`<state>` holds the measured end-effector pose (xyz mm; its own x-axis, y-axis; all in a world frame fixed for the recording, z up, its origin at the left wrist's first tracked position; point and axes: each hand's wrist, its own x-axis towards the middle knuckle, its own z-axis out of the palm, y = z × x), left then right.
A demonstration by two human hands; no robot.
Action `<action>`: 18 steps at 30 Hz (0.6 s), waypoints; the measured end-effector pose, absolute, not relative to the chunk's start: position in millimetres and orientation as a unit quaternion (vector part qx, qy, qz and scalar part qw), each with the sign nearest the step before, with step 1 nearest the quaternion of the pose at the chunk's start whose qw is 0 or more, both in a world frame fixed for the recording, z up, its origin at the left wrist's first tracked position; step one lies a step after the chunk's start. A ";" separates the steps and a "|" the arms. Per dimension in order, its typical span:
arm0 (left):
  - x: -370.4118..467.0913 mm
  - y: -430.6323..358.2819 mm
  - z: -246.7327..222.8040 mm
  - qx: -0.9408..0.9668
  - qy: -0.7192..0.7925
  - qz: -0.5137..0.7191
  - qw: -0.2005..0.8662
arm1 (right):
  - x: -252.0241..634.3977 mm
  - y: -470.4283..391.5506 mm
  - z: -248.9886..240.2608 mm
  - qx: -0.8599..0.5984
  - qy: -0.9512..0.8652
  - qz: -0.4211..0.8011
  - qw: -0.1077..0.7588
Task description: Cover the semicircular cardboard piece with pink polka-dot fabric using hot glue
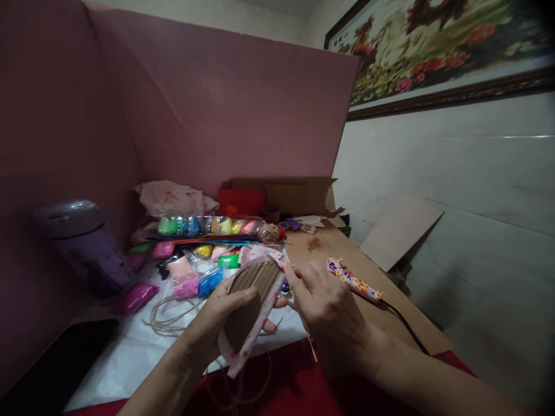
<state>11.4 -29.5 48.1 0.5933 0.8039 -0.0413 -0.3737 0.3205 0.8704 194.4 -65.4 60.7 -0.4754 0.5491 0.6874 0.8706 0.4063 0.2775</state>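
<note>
My left hand [234, 309] is closed round a piece of corrugated cardboard [249, 297], thumb on its brown face and fingertips showing behind its right edge. White cloth or paper with red spots [258, 329] is folded along the cardboard's edges, and more of it stands up at the far end. My right hand [327, 300] is at the upper right corner of the cardboard, its fingers bent together against the spotted edging. What those fingers pinch is hidden. A thin pale stick [313, 348] pokes out below the right hand.
A flower-patterned tool with a black cord [353, 280] lies on the brown board [407, 323] at right. Packs of coloured clay [208, 225], a twine ball [268, 232] and loose twine [167, 320] lie beyond and left. A purple bottle [89, 248] and a dark flat object [60, 364] are farther left.
</note>
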 end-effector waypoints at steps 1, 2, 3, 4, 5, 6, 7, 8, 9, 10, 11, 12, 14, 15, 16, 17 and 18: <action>11.9 -30.3 49.6 0.435 0.243 0.384 0.777 | 192.7 -64.8 59.0 -0.440 -0.794 -0.330 0.259; 12.4 -30.7 51.0 0.429 0.242 0.386 0.780 | 191.3 -64.1 57.8 -0.437 -0.790 -0.340 0.262; 12.8 -30.9 52.1 0.423 0.241 0.387 0.783 | 190.3 -63.5 57.0 -0.435 -0.788 -0.347 0.264; 13.0 -30.7 52.9 0.417 0.241 0.386 0.787 | 189.8 -63.2 56.6 -0.434 -0.786 -0.349 0.267; 13.0 -30.2 53.1 0.413 0.242 0.382 0.790 | 189.9 -63.2 56.7 -0.432 -0.789 -0.341 0.274; 12.7 -29.5 53.0 0.409 0.245 0.380 0.793 | 190.9 -63.5 57.1 -0.429 -0.796 -0.318 0.286; 12.1 -28.6 52.6 0.406 0.248 0.381 0.793 | 192.5 -64.2 57.9 -0.421 -0.807 -0.275 0.309; 11.3 -27.7 52.0 0.404 0.249 0.384 0.792 | 194.7 -65.0 58.9 -0.410 -0.816 -0.215 0.346; 10.4 -26.7 51.5 0.403 0.247 0.387 0.791 | 197.3 -65.9 60.1 -0.397 -0.817 -0.144 0.394; 9.3 -25.9 51.0 0.404 0.243 0.389 0.791 | 199.9 -66.4 61.4 -0.385 -0.803 -0.074 0.449; 8.4 -25.2 50.7 0.405 0.234 0.391 0.793 | 202.3 -66.2 62.6 -0.378 -0.777 -0.015 0.503; 7.6 -24.8 50.7 0.406 0.225 0.391 0.795 | 204.2 -65.1 63.8 -0.382 -0.742 0.032 0.550; 6.6 -24.6 51.0 0.408 0.208 0.385 0.801 | 206.0 -59.4 65.3 -0.420 -0.671 0.119 0.600; 6.3 -24.8 51.1 0.407 0.204 0.383 0.804 | 205.7 -55.1 65.5 -0.443 -0.641 0.177 0.602; 6.2 -25.2 51.2 0.407 0.203 0.381 0.805 | 204.9 -50.3 65.3 -0.461 -0.614 0.248 0.591; 6.1 -25.8 51.1 0.408 0.205 0.376 0.806 | 203.6 -45.6 64.7 -0.467 -0.588 0.320 0.578; 6.1 -26.4 50.7 0.412 0.209 0.372 0.805 | 202.1 -41.3 63.8 -0.465 -0.567 0.378 0.566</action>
